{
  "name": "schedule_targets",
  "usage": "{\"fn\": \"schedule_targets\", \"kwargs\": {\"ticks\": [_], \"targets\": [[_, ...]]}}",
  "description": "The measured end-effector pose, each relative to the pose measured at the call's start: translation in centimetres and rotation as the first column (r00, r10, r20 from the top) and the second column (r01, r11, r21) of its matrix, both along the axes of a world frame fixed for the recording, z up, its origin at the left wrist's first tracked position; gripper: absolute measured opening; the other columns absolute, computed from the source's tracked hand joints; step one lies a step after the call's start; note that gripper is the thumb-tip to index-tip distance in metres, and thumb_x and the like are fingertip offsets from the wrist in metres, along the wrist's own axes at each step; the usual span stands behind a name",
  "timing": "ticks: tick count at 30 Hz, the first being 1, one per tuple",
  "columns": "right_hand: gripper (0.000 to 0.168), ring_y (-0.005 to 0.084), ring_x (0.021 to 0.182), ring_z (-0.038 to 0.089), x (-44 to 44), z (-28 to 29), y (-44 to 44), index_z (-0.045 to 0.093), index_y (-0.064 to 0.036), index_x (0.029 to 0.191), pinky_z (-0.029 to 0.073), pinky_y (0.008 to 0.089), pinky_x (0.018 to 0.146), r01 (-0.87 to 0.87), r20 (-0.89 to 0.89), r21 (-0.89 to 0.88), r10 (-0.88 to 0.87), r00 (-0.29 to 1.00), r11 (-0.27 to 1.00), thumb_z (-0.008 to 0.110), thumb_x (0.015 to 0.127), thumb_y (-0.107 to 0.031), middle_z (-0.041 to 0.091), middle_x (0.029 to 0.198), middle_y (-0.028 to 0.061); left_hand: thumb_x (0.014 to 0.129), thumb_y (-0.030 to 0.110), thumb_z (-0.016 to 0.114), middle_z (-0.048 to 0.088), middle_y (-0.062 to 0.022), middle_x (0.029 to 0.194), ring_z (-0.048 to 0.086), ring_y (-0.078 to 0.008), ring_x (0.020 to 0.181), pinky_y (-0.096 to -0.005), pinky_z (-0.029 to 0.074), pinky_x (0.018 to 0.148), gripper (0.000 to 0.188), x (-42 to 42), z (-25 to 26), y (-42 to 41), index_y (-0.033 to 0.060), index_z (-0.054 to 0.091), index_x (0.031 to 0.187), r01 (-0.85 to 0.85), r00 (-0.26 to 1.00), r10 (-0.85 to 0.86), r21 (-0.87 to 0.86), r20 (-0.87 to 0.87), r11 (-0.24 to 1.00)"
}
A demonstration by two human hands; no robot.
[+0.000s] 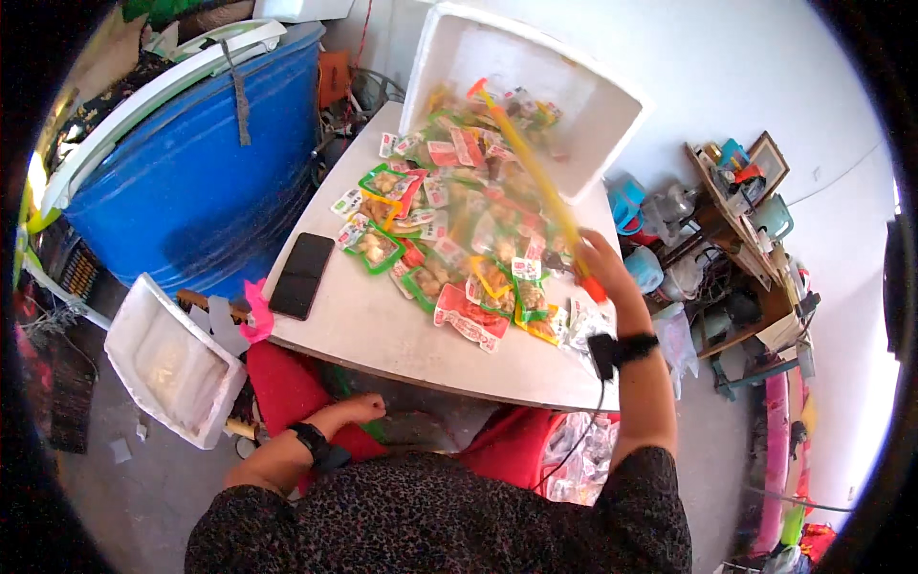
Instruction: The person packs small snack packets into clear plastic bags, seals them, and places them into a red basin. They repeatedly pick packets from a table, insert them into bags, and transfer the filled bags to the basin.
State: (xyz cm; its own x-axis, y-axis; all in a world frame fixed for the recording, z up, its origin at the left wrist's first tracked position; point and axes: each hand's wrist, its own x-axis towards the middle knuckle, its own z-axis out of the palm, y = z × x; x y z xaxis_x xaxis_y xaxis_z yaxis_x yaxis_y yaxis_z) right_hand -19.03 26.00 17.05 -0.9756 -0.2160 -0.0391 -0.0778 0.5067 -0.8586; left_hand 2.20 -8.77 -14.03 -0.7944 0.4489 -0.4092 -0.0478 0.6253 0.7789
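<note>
My right hand [604, 269] grips a long yellow stick [534, 168] with orange-red ends. Its far end, shaped like a small crosspiece, reaches over the mouth of a white foam box [609, 136] tipped on its side. Small sealed food packets [430, 276] in green, red and yellow wrappers spill from the box across the tabletop [358, 344]. Some packets beneath the stick are blurred. Nearest that hand, a silvery white packet [589, 319] lies close to the table's edge. My left hand [367, 407] rests over my lap below the table, fingers curled, with nothing visible in it.
A dark smartphone [303, 276] lies at the table's left edge beside a pink strip [257, 312]. A large blue tub [208, 172] and a foam lid [172, 362] stand left. A cluttered wooden shelf [742, 244] is right. More packets [582, 452] sit below the table.
</note>
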Motion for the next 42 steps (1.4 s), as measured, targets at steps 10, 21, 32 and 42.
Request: {"fn": "schedule_targets", "kwargs": {"ticks": [10, 21, 32, 42], "targets": [[0.024, 0.0198, 0.071, 0.051, -11.6, -4.1, -11.9, 0.05, -0.005, 0.09, 0.041, 0.0303, 0.059, -0.172, -0.171, 0.583, 0.327, 0.929, 0.794, 0.05, 0.072, -0.021, 0.054, 0.078, 0.0109, 0.07, 0.029, 0.051, 0.055, -0.0107, 0.073, 0.052, -0.0222, 0.068, -0.0347, 0.041, 0.058, 0.026, 0.9, -1.4, -0.4, 0.0057, 0.053, 0.083, -0.119, 0.992, 0.119, -0.011, 0.048, 0.993], [0.04, 0.0144, 0.059, 0.048, 0.1, -1.6, 0.2, 0.035, -0.005, 0.112, 0.041, 0.0272, 0.053, -0.217, 0.063, 0.363, 0.209, 0.976, 0.906, 0.046, 0.076, -0.018, 0.05, 0.07, 0.0067, 0.071, 0.026, 0.051, 0.055, -0.009, 0.072, 0.052, -0.0191, 0.066, -0.0333, 0.04, 0.055, 0.023, 0.4, -1.3, 0.1, 0.0066, 0.051, 0.083, -0.067, 0.993, 0.067, -0.005, 0.097, 0.998], [0.039, 0.0127, 0.047, 0.046, 15.4, 3.5, 4.6, 0.032, -0.005, 0.114, 0.04, 0.0254, 0.043, 0.034, 0.327, 0.137, -0.077, 0.942, 0.99, 0.043, 0.078, -0.015, 0.047, 0.063, 0.0047, 0.07, 0.025, 0.049, 0.054, -0.0082, 0.066, 0.051, -0.0196, 0.056, -0.034, 0.04, 0.05, 0.02, 0.3, -4.3, 0.0, 0.0054, 0.054, 0.076, -0.032, 0.999, 0.033, 0.084, -0.012, 0.996], [0.039, 0.01, 0.048, 0.045, 10.2, 0.1, 0.4, 0.034, -0.006, 0.114, 0.037, 0.0231, 0.042, -0.054, 0.214, -0.029, 0.059, 0.975, 0.998, 0.043, 0.077, -0.013, 0.047, 0.063, 0.0045, 0.07, 0.027, 0.051, 0.052, -0.0072, 0.066, 0.048, -0.0166, 0.057, -0.0331, 0.038, 0.049, 0.023, -0.1, -1.7, 0.3, 0.0063, 0.051, 0.079, -0.036, 0.997, 0.036, 0.0, 0.07, 0.999]]}}
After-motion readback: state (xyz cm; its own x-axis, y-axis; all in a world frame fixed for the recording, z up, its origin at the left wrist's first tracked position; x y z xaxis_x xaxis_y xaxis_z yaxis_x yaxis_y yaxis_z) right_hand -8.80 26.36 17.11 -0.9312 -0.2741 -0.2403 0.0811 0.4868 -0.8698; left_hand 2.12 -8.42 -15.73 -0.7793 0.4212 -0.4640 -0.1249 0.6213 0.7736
